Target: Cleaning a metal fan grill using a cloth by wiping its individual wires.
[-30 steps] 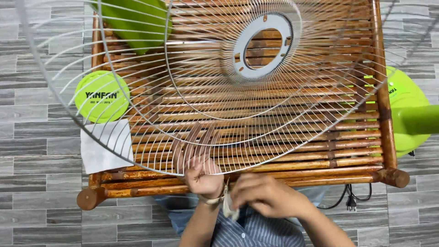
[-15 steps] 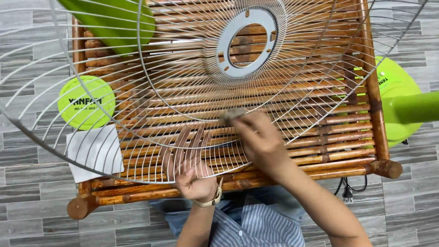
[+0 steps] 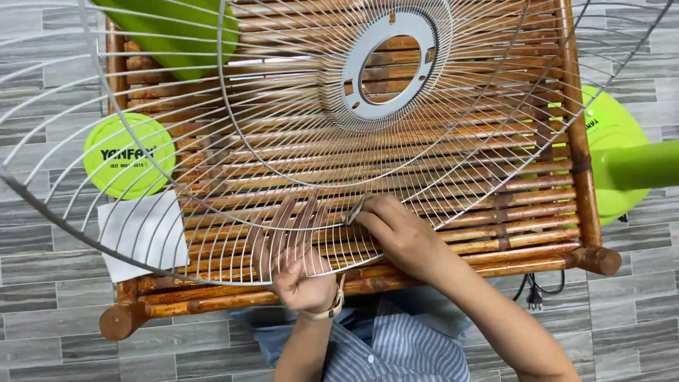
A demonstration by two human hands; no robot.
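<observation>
While the left hand [image 3: 300,272] is staying put at the near rim of the white wire fan guard [image 3: 297,141], fingers spread up behind the wires and thumb closing over the rim to steady it, the right hand [image 3: 396,230] is pulling back toward the body from where it was half a second ago, when it was reaching higher up the spokes. It is now pressing a small grey cloth [image 3: 356,209], pinched between curled fingertips and thumb, against the wires just beside the left hand's fingertips, so the wiping stroke seems to be running down the spokes from the inner ring toward the rim. The guard itself is shifting only slightly and is tilting over the brown bamboo bench [image 3: 566,233], with its grey centre ring [image 3: 392,64] well up and away from both hands. Room is tight at the near edge, where the rim, the bench's front rail and the two hands are crowding together; higher up the guard the spokes are lying open to the right hand. Off the bench's left end, a white sheet [image 3: 141,233] and a round green cap [image 3: 129,155] are sitting apart from the hands, and the green fan stand [image 3: 622,170] is lying beyond the right end.
</observation>
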